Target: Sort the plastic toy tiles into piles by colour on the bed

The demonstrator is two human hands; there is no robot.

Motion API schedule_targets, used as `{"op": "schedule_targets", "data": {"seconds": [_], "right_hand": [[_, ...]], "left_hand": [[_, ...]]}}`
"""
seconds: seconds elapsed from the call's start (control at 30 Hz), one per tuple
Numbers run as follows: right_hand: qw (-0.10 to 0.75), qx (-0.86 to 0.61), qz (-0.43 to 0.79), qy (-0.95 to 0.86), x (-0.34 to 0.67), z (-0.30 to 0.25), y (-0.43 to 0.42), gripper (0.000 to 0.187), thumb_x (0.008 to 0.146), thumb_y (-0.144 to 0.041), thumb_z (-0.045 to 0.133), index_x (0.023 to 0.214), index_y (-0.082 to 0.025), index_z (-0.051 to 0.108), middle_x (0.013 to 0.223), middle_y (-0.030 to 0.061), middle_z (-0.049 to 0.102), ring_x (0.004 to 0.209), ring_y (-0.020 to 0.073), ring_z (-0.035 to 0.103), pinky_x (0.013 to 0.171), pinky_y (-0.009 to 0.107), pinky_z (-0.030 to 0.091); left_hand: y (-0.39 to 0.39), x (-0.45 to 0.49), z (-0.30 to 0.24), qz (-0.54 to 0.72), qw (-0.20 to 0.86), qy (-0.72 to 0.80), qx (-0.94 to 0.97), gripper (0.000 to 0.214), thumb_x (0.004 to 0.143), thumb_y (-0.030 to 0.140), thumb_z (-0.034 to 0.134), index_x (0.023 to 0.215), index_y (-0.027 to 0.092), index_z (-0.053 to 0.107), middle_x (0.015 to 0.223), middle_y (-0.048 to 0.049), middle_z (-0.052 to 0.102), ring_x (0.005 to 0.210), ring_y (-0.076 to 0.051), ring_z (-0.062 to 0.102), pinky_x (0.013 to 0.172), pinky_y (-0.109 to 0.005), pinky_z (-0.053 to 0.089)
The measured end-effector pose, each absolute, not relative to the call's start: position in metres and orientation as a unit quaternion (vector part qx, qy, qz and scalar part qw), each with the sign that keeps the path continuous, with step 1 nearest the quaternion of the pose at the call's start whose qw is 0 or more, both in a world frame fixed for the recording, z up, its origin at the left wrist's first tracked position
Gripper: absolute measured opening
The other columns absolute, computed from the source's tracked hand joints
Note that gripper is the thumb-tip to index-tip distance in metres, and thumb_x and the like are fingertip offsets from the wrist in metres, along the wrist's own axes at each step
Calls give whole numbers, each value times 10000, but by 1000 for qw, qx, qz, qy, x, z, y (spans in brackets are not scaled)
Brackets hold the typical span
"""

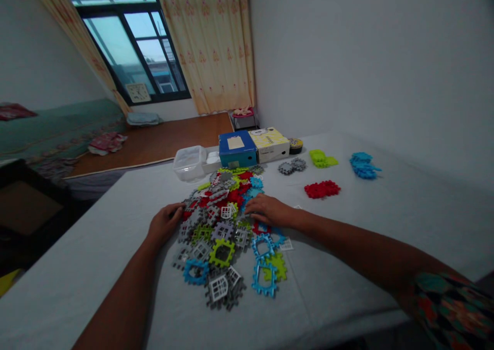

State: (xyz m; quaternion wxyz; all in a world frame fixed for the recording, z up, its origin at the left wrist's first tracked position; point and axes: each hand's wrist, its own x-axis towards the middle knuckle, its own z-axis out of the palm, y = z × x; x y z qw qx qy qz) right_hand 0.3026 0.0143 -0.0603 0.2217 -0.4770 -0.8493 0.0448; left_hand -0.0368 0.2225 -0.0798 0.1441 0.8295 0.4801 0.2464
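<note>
A heap of toothed plastic building pieces (223, 252) in grey, red, lime green and blue lies on the white-covered table. Small white lattice window pieces (218, 288) are mixed in. At the heap's left edge, my left hand (165, 224) has its fingers bent, thumb and forefinger apart, with the tips against grey pieces. My right hand (269, 210) rests on the heap's right side, palm down, fingers reaching over blue and grey pieces; what lies under them is hidden. I see nothing held in either hand. Blue frame pieces (264, 279) lie nearer me.
Sorted piles stand at the right: grey gears (292, 166), lime pieces (322, 159), red pieces (322, 189) and blue pieces (363, 165). Behind the heap are a clear plastic tub (190, 163), a blue box (237, 149), a yellow-white box (269, 144) and a round tin (295, 145).
</note>
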Motion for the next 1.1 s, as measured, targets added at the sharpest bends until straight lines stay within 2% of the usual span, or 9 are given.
{"op": "schedule_targets", "data": {"seconds": [0.17, 0.3, 0.37, 0.5, 0.6, 0.7, 0.83, 1.0, 1.1], "right_hand": [[279, -509, 56, -813, 329, -57, 25, 222, 965, -272, 547, 1062, -182, 726, 1078, 113, 714, 998, 203, 639, 908, 339, 485], [324, -621, 29, -713, 381, -55, 36, 228, 943, -316, 580, 1013, -170, 741, 960, 88, 715, 839, 186, 641, 791, 296, 487], [321, -687, -32, -651, 413, -55, 40, 231, 932, -291, 572, 1018, -164, 745, 970, 100, 709, 881, 211, 630, 823, 318, 481], [299, -770, -118, -552, 457, -62, 45, 324, 939, -213, 480, 1165, -164, 707, 1114, 133, 664, 1026, 250, 595, 906, 349, 472], [239, -790, -137, -548, 466, -73, 49, 349, 949, -189, 440, 1198, -142, 680, 1170, 155, 631, 1075, 268, 568, 950, 367, 458], [188, -784, -130, -577, 461, -79, 49, 350, 927, -151, 457, 1200, -96, 669, 1214, 200, 617, 1128, 305, 547, 981, 407, 438], [194, -763, -110, -606, 443, -70, 42, 420, 892, -145, 517, 1298, -107, 617, 1331, 199, 580, 1170, 310, 549, 961, 407, 456], [231, -630, 34, -741, 389, -57, 29, 294, 946, -265, 527, 1169, -176, 696, 1089, 101, 715, 903, 203, 655, 862, 339, 498], [227, -554, 82, -797, 356, -59, 22, 275, 945, -315, 553, 1119, -179, 717, 1056, 97, 726, 916, 200, 664, 852, 328, 502]], "left_hand": [[226, -38, -82, 249, 138, 487, 826, 482, 788, 544, 472, 1023, 234, 757, 1103, -77, 766, 1032, -269, 690, 920, -362, 533], [226, -39, -83, 242, 146, 484, 828, 496, 792, 540, 465, 1038, 219, 754, 1108, -87, 762, 1028, -266, 691, 933, -362, 529], [226, -39, -83, 244, 144, 481, 829, 495, 794, 535, 462, 1038, 217, 752, 1107, -88, 762, 1029, -266, 692, 931, -361, 531], [225, -38, -82, 249, 134, 482, 829, 467, 792, 522, 474, 1016, 224, 756, 1087, -79, 767, 1007, -269, 698, 910, -363, 539], [224, -37, -81, 249, 128, 484, 829, 457, 793, 511, 477, 1007, 222, 758, 1090, -79, 767, 1011, -269, 696, 922, -364, 533], [223, -37, -81, 245, 127, 488, 828, 466, 796, 507, 469, 1021, 218, 756, 1104, -83, 763, 1030, -269, 691, 940, -366, 526], [224, -37, -84, 245, 132, 488, 827, 490, 809, 521, 449, 1033, 209, 753, 1114, -91, 758, 1040, -267, 687, 941, -372, 522], [226, -38, -87, 251, 148, 481, 827, 504, 824, 522, 451, 1058, 183, 742, 1136, -113, 748, 1071, -267, 678, 976, -389, 504], [225, -38, -87, 256, 146, 475, 829, 476, 828, 499, 456, 1039, 189, 748, 1118, -110, 753, 1065, -266, 683, 975, -390, 506]]}}
